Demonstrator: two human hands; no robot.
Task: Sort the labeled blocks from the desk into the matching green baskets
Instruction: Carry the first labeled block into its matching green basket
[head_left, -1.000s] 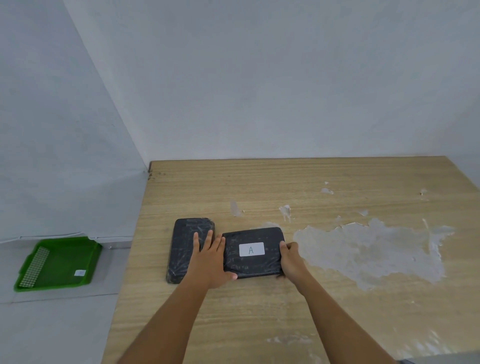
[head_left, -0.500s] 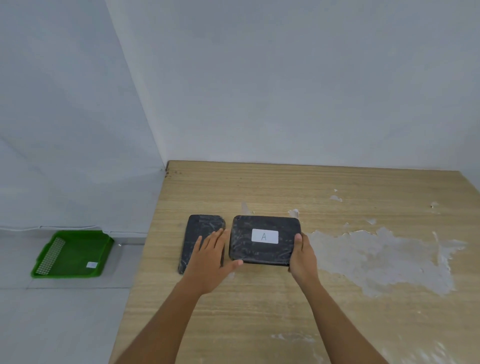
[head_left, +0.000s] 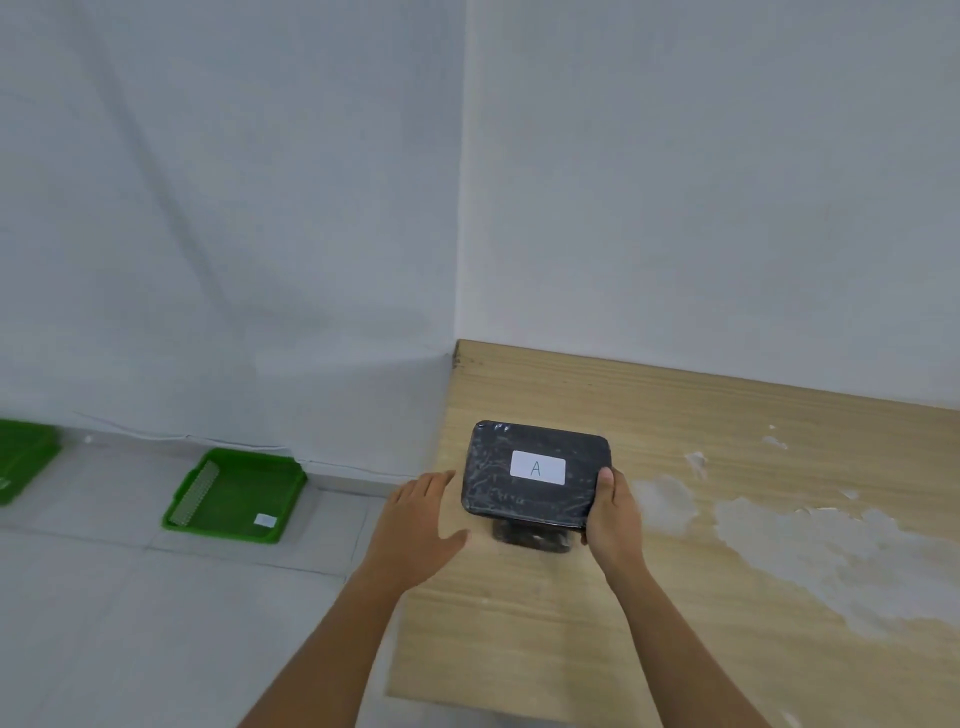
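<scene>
The right hand (head_left: 613, 514) grips block A (head_left: 535, 475) above the desk (head_left: 727, 597); the left hand (head_left: 421, 525) hovers open beside it.

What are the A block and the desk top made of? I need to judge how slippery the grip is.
A block: seems wrapped in glossy black plastic film, since it shows creases and glints; the core is hidden. Its white label looks like paper. Desk: light wood-grain laminate, matte, peeled to pale patches on the right.

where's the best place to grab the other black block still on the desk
Take the second block by its near edge, coming from the front; it lies flat and mostly hidden beneath the lifted A block, with the right hand beside it.
</scene>
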